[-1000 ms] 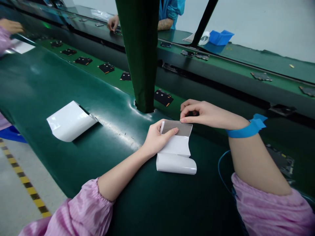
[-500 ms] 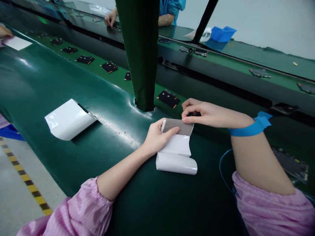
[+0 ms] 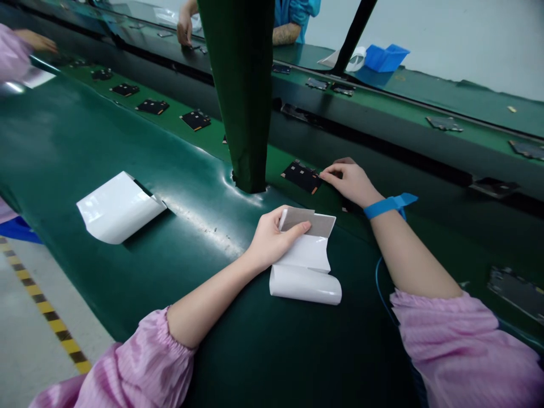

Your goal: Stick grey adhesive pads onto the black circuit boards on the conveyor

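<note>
My left hand (image 3: pixel 270 241) rests on the dark green table mat and holds a white backing sheet (image 3: pixel 306 266) by its upper left corner, thumb on the sheet's grey strip (image 3: pixel 317 224). The sheet's lower end curls into a roll. My right hand (image 3: pixel 349 180), with a blue wrist strap (image 3: pixel 389 205), is stretched out to the green conveyor belt (image 3: pixel 280 161). Its fingertips are pinched together at the right edge of a small black circuit board (image 3: pixel 302 177). Anything between the fingertips is too small to see.
A green-wrapped post (image 3: pixel 242 96) stands just left of the board. More black boards (image 3: pixel 195 119) lie in a row along the belt. A second curled white sheet (image 3: pixel 119 207) lies to the left. Other people's hands (image 3: pixel 185 25) work at the far side, near a blue tray (image 3: pixel 385 56).
My right hand left the grey strip and moved up and away to the black board on the belt. The boards have drifted right. My left hand stayed on the sheet.
</note>
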The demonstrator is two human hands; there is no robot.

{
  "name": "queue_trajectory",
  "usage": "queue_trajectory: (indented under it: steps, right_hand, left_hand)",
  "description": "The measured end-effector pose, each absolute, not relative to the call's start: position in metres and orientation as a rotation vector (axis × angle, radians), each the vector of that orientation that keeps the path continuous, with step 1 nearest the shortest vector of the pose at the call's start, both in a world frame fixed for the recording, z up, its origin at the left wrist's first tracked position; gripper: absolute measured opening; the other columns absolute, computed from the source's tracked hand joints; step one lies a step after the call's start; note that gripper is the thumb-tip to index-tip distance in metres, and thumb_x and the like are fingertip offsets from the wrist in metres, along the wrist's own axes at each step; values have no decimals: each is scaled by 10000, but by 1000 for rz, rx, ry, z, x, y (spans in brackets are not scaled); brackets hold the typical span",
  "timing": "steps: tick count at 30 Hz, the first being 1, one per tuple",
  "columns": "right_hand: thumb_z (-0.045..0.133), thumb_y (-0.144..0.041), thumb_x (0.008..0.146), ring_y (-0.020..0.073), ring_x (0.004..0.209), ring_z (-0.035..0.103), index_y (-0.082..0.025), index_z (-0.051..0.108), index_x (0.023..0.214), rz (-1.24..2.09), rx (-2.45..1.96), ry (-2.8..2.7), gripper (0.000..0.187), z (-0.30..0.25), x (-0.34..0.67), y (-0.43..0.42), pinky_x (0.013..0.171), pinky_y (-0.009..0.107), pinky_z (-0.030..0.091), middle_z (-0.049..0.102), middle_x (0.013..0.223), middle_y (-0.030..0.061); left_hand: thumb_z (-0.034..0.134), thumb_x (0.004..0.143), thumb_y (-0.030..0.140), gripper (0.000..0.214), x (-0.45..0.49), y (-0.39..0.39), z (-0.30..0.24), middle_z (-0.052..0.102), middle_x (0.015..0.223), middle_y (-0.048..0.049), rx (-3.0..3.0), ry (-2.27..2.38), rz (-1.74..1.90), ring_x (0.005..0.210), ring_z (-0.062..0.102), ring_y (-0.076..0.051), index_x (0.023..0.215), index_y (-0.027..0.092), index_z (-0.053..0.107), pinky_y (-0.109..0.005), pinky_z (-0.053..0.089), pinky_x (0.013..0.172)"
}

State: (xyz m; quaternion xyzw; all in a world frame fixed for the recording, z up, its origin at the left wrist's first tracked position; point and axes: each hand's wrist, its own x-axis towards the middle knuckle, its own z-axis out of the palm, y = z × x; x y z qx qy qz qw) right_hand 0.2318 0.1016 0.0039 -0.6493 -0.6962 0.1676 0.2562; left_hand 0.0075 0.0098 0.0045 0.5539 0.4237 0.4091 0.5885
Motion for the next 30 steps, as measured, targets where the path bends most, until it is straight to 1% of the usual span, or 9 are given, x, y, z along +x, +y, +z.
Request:
queue_trajectory:
  steps: [11,13,15,18,20,23,25,27,30]
  right_hand:
    - [589,-337,779,221,732,580,-193,668,700,486,-1872,-1945,182,6,234,97,685,365,461,650,759,73]
    - [586,-323,786,227,779,591,-186,646,707,466,-1893,-1949,169,3,235,96,721,368,473,642,800,87]
    - [604,-312,779,227,817,603,-175,630,789,456,-1911,-1919,140,-1,237,95,765,377,487,636,893,106]
    - [634,-341,763,222,811,626,-161,571,1039,488,-1934,-1782,336,2,245,92,778,403,512,622,1028,126]
    - [593,-411,798,241,869,638,-179,530,1136,546,-1914,-1731,415,14,258,83,802,422,521,632,1060,128]
    - [548,-535,805,310,1132,570,-219,555,1159,591,-1926,-1841,475,36,292,52,948,461,470,600,1236,154]
    - [663,-569,668,382,1274,457,-234,556,1197,593,-2086,-1905,634,45,320,25,1017,500,420,500,1384,174]
    - [700,-581,598,427,1322,395,-244,548,1219,643,-2250,-1900,723,46,344,1,1044,551,386,449,1431,191]
    - [662,-595,615,427,1339,376,-268,552,1196,670,-2344,-1865,675,37,361,-22,1035,556,398,424,1451,174]
  left_hand:
    - [692,734,267,145,7,10,4,691,793,-35,1304,989,932,742,645,-169,812,154,646,-254,489,631]
    - [692,735,266,148,6,10,3,690,793,-35,1310,986,932,744,645,-169,818,152,647,-253,488,632]
    - [692,735,266,152,6,10,3,688,789,-33,1321,982,935,741,644,-167,824,150,649,-251,486,632]
    - [693,732,266,159,6,10,1,688,787,-29,1333,971,943,733,643,-163,830,148,653,-246,483,626]
    - [692,731,269,161,6,10,1,690,786,-29,1335,971,946,733,644,-164,831,148,656,-245,482,623]
    - [683,734,268,159,6,11,1,694,793,-34,1328,978,944,738,647,-169,837,148,659,-249,482,625]
    - [679,735,267,161,6,11,1,694,796,-37,1325,976,936,737,648,-170,840,147,658,-250,481,625]
    - [680,735,273,170,6,12,1,695,797,-37,1342,968,930,737,647,-170,845,146,659,-250,480,626]
    - [681,732,280,181,6,12,0,698,796,-35,1379,973,936,738,647,-170,854,148,666,-252,482,631]
